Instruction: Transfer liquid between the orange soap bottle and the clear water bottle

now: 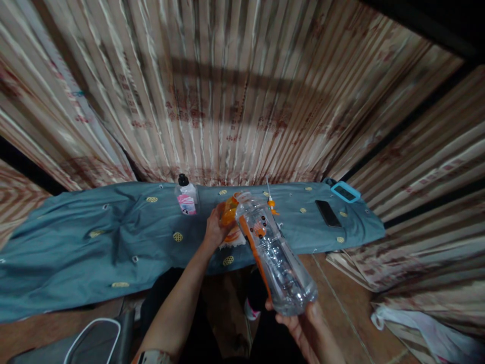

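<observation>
My left hand (pixel 217 225) is wrapped round a small see-through orange container (pixel 229 211), held over the blue-green cloth. Tilted across in front of me is a large clear plastic bottle (pixel 278 258) with an orange label. Its base rests in the fingers of my right hand (pixel 303 323), and its neck is up against the orange container. I cannot tell whether the two openings touch. An orange pump head with a thin tube (pixel 272 205) lies just beyond the bottle. Partly hidden below my left hand is an orange and white packet (pixel 235 236).
A clear bottle with a black cap and pink label (pixel 186 196) stands left on the cloth-covered surface (pixel 125 222). To the right are a dark phone (pixel 328 213) and a light-blue framed device (pixel 345 192). Pleated curtains (pixel 235 101) enclose the back and sides.
</observation>
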Motion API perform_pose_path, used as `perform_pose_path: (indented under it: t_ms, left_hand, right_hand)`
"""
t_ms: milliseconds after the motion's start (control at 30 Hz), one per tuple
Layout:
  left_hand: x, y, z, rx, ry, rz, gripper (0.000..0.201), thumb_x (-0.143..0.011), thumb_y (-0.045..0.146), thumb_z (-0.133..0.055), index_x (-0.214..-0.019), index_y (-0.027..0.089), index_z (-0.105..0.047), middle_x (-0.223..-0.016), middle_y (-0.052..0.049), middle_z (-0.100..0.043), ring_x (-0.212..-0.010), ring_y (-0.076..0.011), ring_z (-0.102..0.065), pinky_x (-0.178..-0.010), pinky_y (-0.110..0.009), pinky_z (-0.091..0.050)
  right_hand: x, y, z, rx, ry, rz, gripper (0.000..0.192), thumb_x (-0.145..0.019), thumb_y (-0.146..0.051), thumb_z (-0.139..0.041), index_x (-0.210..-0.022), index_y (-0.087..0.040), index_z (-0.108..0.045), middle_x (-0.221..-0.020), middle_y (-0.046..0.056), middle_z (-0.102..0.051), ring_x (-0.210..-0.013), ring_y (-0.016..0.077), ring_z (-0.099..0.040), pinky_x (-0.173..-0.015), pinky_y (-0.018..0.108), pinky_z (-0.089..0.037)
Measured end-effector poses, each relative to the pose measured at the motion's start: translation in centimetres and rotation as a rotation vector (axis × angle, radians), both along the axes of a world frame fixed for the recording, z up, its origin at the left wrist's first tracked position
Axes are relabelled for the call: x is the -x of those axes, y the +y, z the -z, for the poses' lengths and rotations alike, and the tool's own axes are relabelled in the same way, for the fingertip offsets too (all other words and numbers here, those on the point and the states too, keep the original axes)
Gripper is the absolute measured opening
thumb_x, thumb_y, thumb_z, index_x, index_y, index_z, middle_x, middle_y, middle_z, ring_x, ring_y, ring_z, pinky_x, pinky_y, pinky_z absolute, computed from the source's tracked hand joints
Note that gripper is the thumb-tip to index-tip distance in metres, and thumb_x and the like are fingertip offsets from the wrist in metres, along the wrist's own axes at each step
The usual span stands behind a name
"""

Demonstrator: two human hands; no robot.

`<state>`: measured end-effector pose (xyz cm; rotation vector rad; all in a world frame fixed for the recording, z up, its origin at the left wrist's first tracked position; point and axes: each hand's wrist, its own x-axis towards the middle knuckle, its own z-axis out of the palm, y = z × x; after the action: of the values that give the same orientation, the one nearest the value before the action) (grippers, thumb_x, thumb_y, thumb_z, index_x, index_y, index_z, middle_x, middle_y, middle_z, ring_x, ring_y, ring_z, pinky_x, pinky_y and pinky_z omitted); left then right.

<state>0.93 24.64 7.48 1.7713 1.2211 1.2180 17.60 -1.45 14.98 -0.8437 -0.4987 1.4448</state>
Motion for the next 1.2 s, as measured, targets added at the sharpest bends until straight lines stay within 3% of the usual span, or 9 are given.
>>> perform_pose_path:
  t_ms: [433, 1200]
  left_hand:
    - [0.05, 0.02, -0.22, 0.007, 0.01, 0.004, 0.06, -0.069, 0.036, -0.073, -0.123, 0.015, -0.056, -0.114, -0.012, -0.07, -0.104, -0.028, -0.067, -0.095, -0.043, -0.053]
    - [0.05, -0.05, -0.24, 0.025, -0.013, 0.033, 0.059, -0.072, 0.037, -0.072, -0.124, 0.017, -0.055, -0.117, -0.011, -0.069, -0.107, -0.0273, -0.066, -0.098, -0.043, -0.051]
  right_hand:
    - [-0.22, -0.05, 0.13, 0.032, -0.06, 0.073, 0.026, -0.081, -0.04, -0.08, -0.104, -0.028, -0.077, -0.1, 0.006, -0.085, -0.086, 0.0249, -0.081, -0.071, 0.031, -0.067]
    - [-0.48, -0.03, 0.21, 0.017, -0.07, 0.032, 0.028, -0.084, -0.04, -0.077, -0.111, -0.03, -0.075, -0.104, 0.005, -0.084, -0.088, 0.0234, -0.08, -0.073, 0.03, -0.066]
